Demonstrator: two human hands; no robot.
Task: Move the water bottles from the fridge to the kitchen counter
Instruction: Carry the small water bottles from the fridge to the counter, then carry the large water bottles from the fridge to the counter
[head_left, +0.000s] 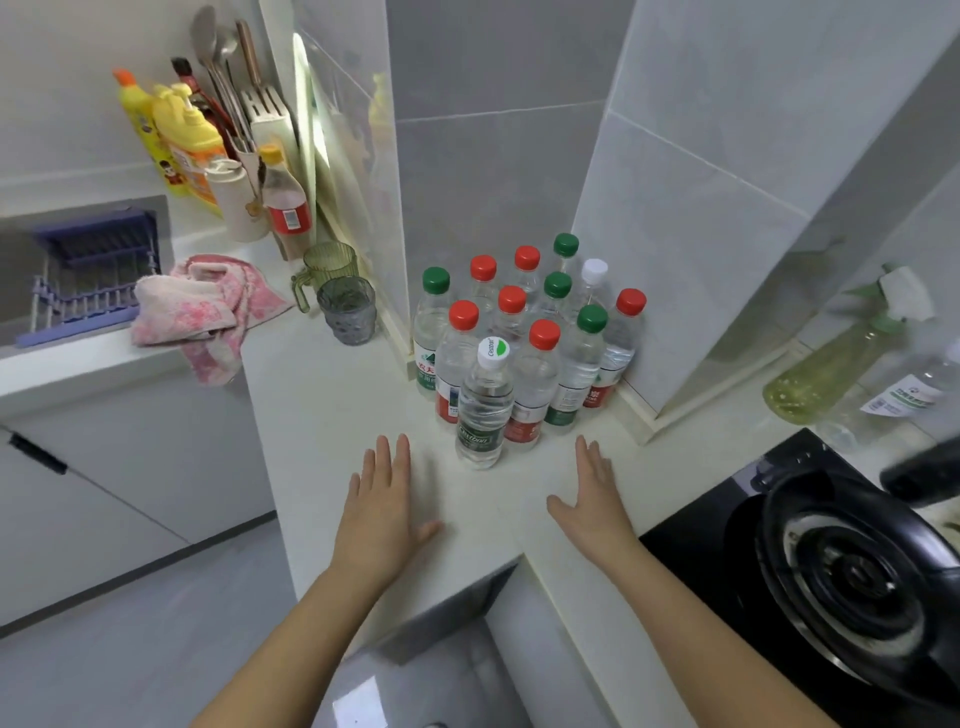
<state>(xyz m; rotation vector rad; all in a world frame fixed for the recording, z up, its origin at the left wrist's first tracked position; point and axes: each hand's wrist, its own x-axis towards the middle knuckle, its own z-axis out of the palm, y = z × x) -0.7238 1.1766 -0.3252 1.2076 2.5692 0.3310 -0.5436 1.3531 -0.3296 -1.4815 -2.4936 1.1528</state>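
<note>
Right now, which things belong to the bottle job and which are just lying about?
Job: clear plastic water bottles with red, green and white caps; white kitchen counter; left hand; right hand.
Lying about: pink towel; green ribbed mug; grey tumbler; yellow detergent bottles; black gas hob.

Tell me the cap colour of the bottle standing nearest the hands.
Its cap is white with a green leaf mark, seen in the head view.

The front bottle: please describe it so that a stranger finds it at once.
In the counter corner, between the tiled walls, stands a cluster of bottles. The front bottle stands ahead of the rest. Its white cap bears a green leaf; its neighbours' caps are red or green.
</note>
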